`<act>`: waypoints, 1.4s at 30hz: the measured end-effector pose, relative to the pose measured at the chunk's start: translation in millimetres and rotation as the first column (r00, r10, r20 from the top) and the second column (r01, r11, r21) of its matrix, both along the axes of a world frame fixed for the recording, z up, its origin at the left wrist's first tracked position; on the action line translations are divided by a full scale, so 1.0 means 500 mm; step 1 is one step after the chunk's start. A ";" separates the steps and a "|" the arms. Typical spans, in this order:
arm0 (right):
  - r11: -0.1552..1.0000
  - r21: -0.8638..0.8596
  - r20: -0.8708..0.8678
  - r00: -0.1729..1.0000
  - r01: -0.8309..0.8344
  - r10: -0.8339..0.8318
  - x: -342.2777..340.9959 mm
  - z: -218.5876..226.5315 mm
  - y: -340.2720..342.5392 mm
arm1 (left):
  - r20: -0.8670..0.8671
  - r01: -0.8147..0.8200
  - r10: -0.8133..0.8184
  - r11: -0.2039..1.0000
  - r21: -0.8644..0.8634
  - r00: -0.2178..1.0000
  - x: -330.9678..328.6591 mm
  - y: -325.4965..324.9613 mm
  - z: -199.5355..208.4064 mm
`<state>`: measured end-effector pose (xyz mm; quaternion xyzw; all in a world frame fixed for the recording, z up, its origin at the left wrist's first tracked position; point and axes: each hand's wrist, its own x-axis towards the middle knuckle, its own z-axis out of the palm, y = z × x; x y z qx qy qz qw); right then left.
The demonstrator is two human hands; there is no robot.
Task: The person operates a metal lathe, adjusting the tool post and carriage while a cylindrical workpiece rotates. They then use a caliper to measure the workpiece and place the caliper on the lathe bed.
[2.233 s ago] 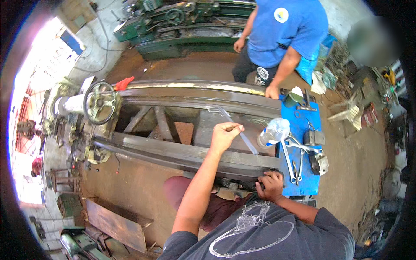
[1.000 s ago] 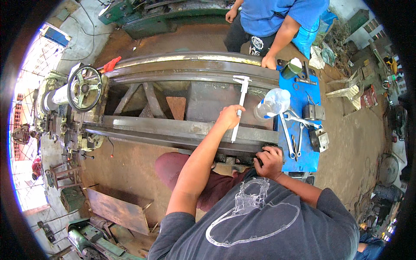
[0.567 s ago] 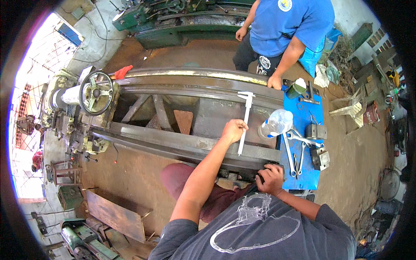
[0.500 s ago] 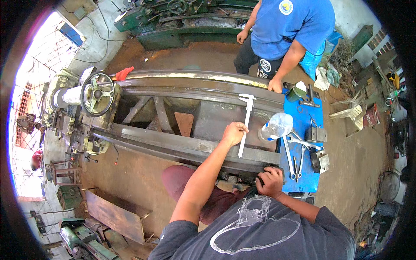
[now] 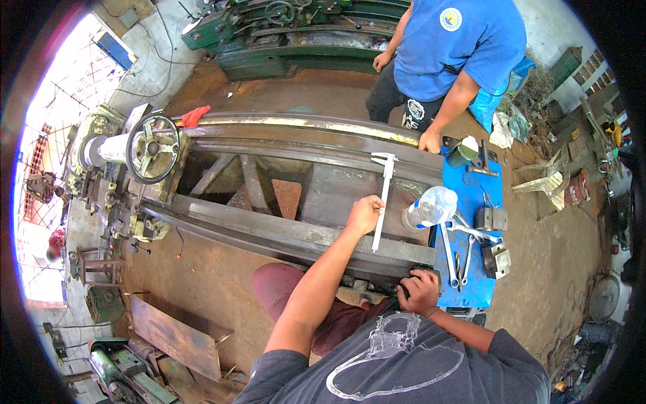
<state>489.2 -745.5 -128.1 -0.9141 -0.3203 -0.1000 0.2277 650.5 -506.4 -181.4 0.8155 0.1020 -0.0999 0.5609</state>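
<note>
My left hand (image 5: 365, 214) is closed on a long silver caliper (image 5: 385, 192) at about the middle of its beam. The caliper spans the gap between the rails of a grey metal lathe bed (image 5: 316, 227), its jaws toward the far rail and its other end over the near rail. My right hand (image 5: 418, 293) lies at the near right corner of the bed, fingers curled over the dark edge. Just right of the caliper, a clear plastic bottle (image 5: 431, 207) stands beside the bed's right end.
A blue board (image 5: 474, 269) on the right bears wrenches (image 5: 449, 252), metal blocks (image 5: 496, 261) and a green cup (image 5: 463, 153). Across the bed, a co-worker in a blue shirt (image 5: 457, 47) rests one hand on the far rail. A handwheel (image 5: 153, 148) and red rag (image 5: 195, 116) are left.
The view has shifted slightly. My left hand still holds the caliper across the bed, and my right hand stays on the corner.
</note>
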 end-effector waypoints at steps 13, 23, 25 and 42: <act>1.000 0.005 0.002 1.000 -0.001 0.001 0.002 0.016 0.006 | 0.015 0.136 -0.142 0.965 0.224 0.990 -0.006 0.015 0.055; 0.999 0.036 0.052 0.999 -0.003 0.001 -0.006 -0.019 -0.002 | -0.079 0.278 -0.290 0.750 0.600 0.954 -0.048 0.070 0.267; 1.000 -0.003 0.067 0.997 0.026 -0.025 -0.008 -0.020 -0.001 | -0.063 0.325 -0.377 0.691 0.645 0.924 -0.090 0.082 0.313; 0.997 0.057 0.142 0.988 0.047 -0.055 -0.011 -0.023 -0.001 | -0.083 0.227 -0.220 0.784 0.578 0.972 -0.139 0.178 0.318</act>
